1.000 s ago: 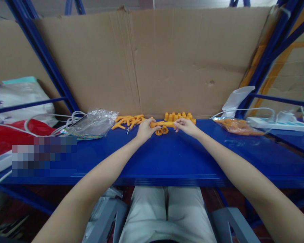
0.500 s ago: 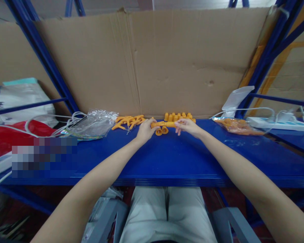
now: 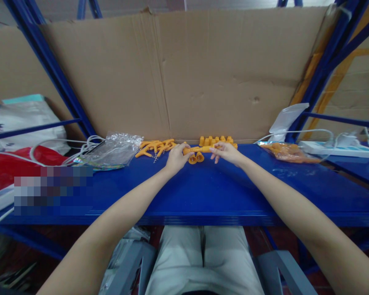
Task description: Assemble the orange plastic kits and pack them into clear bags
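Between my two hands lies a long orange plastic rod-like piece [image 3: 202, 150], roughly level, just above or on the blue shelf. My left hand [image 3: 177, 157] is closed around its left end. At the other end, the thumb and fingers of my right hand [image 3: 226, 152] pinch it. Just in front of the piece stand two orange cup-shaped parts [image 3: 196, 158] with round open ends. Behind it are several short orange knob-like parts [image 3: 215, 141] in rows. Left of my left hand lies a pile of orange branched pieces [image 3: 156, 147], with a small metallic chain or screw-like bit [image 3: 155, 157] before it.
A clear plastic bag [image 3: 117, 147] and white cables [image 3: 86, 143] lie to the left, near a red bag [image 3: 27, 164]. To the right are a bag of orange parts [image 3: 287, 151] and a white power strip [image 3: 338, 149]. Cardboard [image 3: 218, 73] walls the back of the blue shelf [image 3: 199, 192].
My right hand has shifted slightly left along the orange piece. The left hand keeps its grip in nearly the same place.
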{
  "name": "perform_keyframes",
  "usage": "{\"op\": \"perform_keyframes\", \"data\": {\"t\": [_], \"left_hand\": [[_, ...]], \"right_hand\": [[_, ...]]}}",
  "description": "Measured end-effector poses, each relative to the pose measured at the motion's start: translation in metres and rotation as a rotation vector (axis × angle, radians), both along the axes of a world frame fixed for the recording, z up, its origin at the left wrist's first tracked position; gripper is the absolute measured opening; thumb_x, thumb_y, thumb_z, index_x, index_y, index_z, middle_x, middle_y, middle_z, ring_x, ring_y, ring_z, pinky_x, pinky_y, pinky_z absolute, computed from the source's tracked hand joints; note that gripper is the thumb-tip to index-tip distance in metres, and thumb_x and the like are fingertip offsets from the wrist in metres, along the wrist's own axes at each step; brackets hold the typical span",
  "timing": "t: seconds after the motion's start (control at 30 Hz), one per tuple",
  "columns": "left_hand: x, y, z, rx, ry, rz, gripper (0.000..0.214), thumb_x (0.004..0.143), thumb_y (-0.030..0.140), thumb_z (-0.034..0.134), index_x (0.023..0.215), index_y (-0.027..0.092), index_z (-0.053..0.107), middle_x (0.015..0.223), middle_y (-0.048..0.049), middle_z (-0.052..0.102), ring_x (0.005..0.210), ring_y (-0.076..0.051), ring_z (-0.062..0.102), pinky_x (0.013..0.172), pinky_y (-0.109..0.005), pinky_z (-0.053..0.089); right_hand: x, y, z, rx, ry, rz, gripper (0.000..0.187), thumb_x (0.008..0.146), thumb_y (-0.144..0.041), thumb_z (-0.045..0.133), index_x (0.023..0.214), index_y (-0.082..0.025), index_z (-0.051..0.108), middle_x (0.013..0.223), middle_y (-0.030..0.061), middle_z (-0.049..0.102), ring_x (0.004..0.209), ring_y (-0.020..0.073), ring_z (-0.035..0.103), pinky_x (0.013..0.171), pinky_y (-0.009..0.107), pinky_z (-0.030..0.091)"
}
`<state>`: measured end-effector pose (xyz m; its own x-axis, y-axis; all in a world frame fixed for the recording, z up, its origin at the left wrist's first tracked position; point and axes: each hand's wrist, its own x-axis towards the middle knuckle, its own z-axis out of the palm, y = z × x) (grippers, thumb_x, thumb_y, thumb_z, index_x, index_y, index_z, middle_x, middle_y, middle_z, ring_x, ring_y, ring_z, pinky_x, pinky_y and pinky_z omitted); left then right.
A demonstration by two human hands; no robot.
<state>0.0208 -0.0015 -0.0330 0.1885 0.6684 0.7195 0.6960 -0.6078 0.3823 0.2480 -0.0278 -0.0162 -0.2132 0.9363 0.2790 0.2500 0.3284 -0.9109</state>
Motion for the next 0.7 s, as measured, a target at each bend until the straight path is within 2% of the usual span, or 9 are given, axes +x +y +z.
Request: {"op": "perform_keyframes", "data": {"t": [0.13, 0.2, 0.3, 0.37, 0.47, 0.53, 0.6, 0.7], "left_hand": [[0.0, -0.004, 0.0, 0.036, 0.016, -0.037, 0.013, 0.076, 0.021, 0.072, 0.088, 0.019, 0.066, 0.08, -0.0009, 0.064, 0.071, -0.015, 0.058, 0.07, -0.028, 0.047], [0.001, -0.005, -0.001, 0.039, 0.012, -0.05, 0.014, 0.076, 0.02, 0.072, 0.089, 0.019, 0.066, 0.082, -0.0017, 0.065, 0.074, -0.016, 0.059, 0.07, -0.028, 0.048], [0.003, -0.004, -0.002, 0.024, -0.002, -0.06, 0.014, 0.076, 0.02, 0.072, 0.089, 0.02, 0.066, 0.084, -0.0024, 0.067, 0.078, -0.017, 0.061, 0.069, -0.027, 0.048], [0.005, -0.003, -0.002, 0.019, -0.008, -0.056, 0.014, 0.075, 0.02, 0.073, 0.087, 0.02, 0.066, 0.085, -0.0021, 0.068, 0.077, -0.016, 0.061, 0.071, -0.028, 0.049], [0.005, 0.0, -0.002, 0.024, -0.015, -0.039, 0.014, 0.075, 0.022, 0.074, 0.086, 0.02, 0.067, 0.083, -0.0012, 0.068, 0.072, -0.015, 0.06, 0.07, -0.028, 0.048], [0.003, 0.001, -0.003, 0.024, -0.022, -0.028, 0.014, 0.074, 0.024, 0.074, 0.086, 0.02, 0.067, 0.081, -0.001, 0.067, 0.07, -0.015, 0.059, 0.068, -0.027, 0.048], [0.002, 0.002, -0.004, 0.021, -0.029, -0.027, 0.014, 0.074, 0.025, 0.074, 0.085, 0.02, 0.067, 0.08, -0.0011, 0.067, 0.07, -0.015, 0.058, 0.067, -0.027, 0.047], [0.0, -0.001, -0.004, 0.019, -0.029, -0.04, 0.014, 0.075, 0.025, 0.073, 0.086, 0.019, 0.067, 0.08, -0.0018, 0.067, 0.07, -0.016, 0.058, 0.065, -0.026, 0.047]], "right_hand": [[-0.003, -0.005, 0.003, -0.078, -0.07, -0.059, 0.043, 0.09, -0.055, 0.054, 0.072, -0.016, 0.057, 0.053, 0.0063, 0.064, 0.035, 0.0096, 0.053, 0.036, 0.02, 0.043], [-0.006, -0.009, 0.006, -0.126, -0.086, -0.13, 0.052, 0.091, -0.062, 0.046, 0.069, -0.016, 0.058, 0.045, 0.0053, 0.058, 0.03, 0.0089, 0.047, 0.03, 0.02, 0.038], [-0.007, -0.014, 0.011, -0.207, -0.111, -0.2, 0.061, 0.09, -0.069, 0.038, 0.073, -0.015, 0.061, 0.039, 0.0037, 0.052, 0.028, 0.009, 0.043, 0.027, 0.019, 0.035], [-0.006, -0.016, 0.014, -0.263, -0.117, -0.199, 0.063, 0.09, -0.07, 0.035, 0.082, -0.014, 0.063, 0.045, 0.0057, 0.058, 0.03, 0.0099, 0.047, 0.029, 0.02, 0.039], [0.0, -0.015, 0.014, -0.267, -0.041, -0.11, 0.045, 0.093, -0.057, 0.047, 0.108, -0.017, 0.059, 0.079, 0.0098, 0.073, 0.043, 0.011, 0.061, 0.044, 0.023, 0.054], [0.003, -0.014, 0.013, -0.217, 0.01, -0.058, 0.035, 0.09, -0.041, 0.062, 0.117, -0.02, 0.054, 0.098, 0.0097, 0.074, 0.051, 0.0095, 0.065, 0.054, 0.024, 0.058], [0.006, -0.012, 0.011, -0.179, 0.02, -0.042, 0.033, 0.085, -0.031, 0.069, 0.112, -0.018, 0.055, 0.097, 0.0098, 0.074, 0.051, 0.0084, 0.064, 0.055, 0.023, 0.058], [0.006, -0.011, 0.009, -0.176, 0.014, -0.007, 0.024, 0.085, -0.035, 0.069, 0.094, -0.015, 0.059, 0.08, 0.0093, 0.074, 0.044, 0.0084, 0.059, 0.051, 0.023, 0.057]]}}
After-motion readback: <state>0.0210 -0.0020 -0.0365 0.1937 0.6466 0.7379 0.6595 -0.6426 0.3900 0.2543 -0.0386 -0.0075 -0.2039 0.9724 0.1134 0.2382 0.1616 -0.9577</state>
